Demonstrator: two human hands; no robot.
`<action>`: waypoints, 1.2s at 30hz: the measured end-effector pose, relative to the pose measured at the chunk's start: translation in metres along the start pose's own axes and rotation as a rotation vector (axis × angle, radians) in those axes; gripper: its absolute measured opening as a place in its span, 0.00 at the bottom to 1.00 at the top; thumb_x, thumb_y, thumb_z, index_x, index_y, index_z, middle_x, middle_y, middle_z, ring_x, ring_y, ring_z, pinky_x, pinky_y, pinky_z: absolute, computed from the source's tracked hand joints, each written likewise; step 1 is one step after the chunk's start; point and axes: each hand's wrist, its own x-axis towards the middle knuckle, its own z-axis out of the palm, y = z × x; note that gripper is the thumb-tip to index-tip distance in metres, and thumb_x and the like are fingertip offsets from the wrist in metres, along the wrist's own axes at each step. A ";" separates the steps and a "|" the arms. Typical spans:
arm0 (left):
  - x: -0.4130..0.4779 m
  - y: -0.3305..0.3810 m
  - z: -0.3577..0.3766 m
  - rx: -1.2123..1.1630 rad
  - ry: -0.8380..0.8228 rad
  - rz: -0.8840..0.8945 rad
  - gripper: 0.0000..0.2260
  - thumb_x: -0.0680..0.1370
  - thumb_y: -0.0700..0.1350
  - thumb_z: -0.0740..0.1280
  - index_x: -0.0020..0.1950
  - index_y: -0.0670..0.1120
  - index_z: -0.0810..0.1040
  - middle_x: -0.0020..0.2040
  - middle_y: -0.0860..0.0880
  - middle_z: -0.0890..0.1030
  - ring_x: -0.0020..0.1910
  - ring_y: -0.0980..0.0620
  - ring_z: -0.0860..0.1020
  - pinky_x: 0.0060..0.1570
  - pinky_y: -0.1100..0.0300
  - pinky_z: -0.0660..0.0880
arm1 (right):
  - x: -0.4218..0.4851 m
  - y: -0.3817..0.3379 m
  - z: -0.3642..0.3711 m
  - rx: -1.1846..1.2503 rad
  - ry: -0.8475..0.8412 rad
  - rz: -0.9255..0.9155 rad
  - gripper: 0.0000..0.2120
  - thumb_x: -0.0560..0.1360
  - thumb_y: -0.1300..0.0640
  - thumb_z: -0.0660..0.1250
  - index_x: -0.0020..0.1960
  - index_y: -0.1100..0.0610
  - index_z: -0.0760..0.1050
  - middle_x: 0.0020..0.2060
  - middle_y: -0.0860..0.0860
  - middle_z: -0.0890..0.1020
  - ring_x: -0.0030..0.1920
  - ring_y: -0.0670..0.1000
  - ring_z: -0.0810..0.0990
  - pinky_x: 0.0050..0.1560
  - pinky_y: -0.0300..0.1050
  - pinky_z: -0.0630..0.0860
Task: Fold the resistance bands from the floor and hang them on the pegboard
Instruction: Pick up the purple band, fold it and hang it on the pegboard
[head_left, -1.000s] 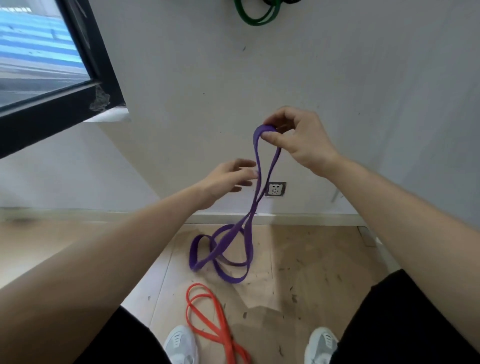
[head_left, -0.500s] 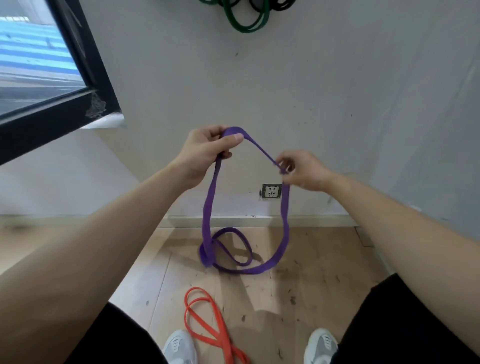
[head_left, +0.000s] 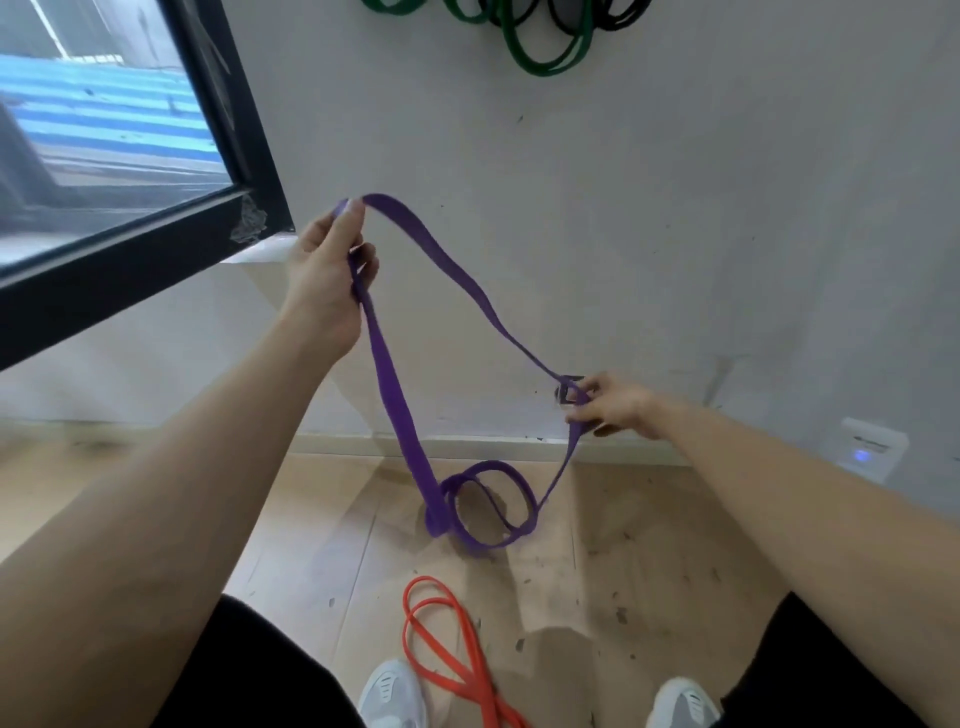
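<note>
Your left hand (head_left: 324, 275) grips the purple band (head_left: 387, 364) up high. Your right hand (head_left: 610, 408) pinches it lower down, strap slack between them. Bottom loops rest on the floor (head_left: 649, 545) near its wall edge. Orange band (head_left: 447, 639) lies by your shoes (head_left: 392, 693).

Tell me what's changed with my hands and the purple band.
The left hand, open a second ago, took over the top of the purple band and now grips it high. The right hand let that end go, moved down one strand and pinches it lower to the right, spreading the loop. Unchanged: the band's lower coils and the orange band lie on the floor.
</note>
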 end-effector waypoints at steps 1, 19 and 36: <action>0.004 -0.004 -0.010 0.051 0.056 -0.013 0.06 0.78 0.46 0.73 0.47 0.47 0.78 0.33 0.54 0.76 0.33 0.56 0.76 0.41 0.62 0.75 | -0.002 -0.006 -0.009 0.098 0.002 0.011 0.12 0.77 0.63 0.71 0.59 0.61 0.74 0.44 0.54 0.84 0.42 0.53 0.84 0.49 0.49 0.79; 0.017 -0.077 -0.073 0.697 0.063 -0.308 0.18 0.80 0.56 0.68 0.59 0.42 0.80 0.45 0.50 0.81 0.45 0.51 0.80 0.58 0.50 0.76 | -0.076 -0.058 -0.135 0.205 0.118 -0.208 0.18 0.81 0.48 0.63 0.55 0.63 0.82 0.31 0.52 0.81 0.33 0.49 0.79 0.44 0.44 0.78; 0.021 -0.051 -0.061 0.582 0.286 -0.104 0.16 0.79 0.58 0.69 0.54 0.47 0.80 0.44 0.52 0.78 0.45 0.52 0.78 0.56 0.52 0.78 | -0.067 -0.028 -0.146 -0.274 0.343 -0.229 0.17 0.69 0.71 0.73 0.54 0.58 0.80 0.46 0.54 0.83 0.46 0.53 0.81 0.46 0.43 0.78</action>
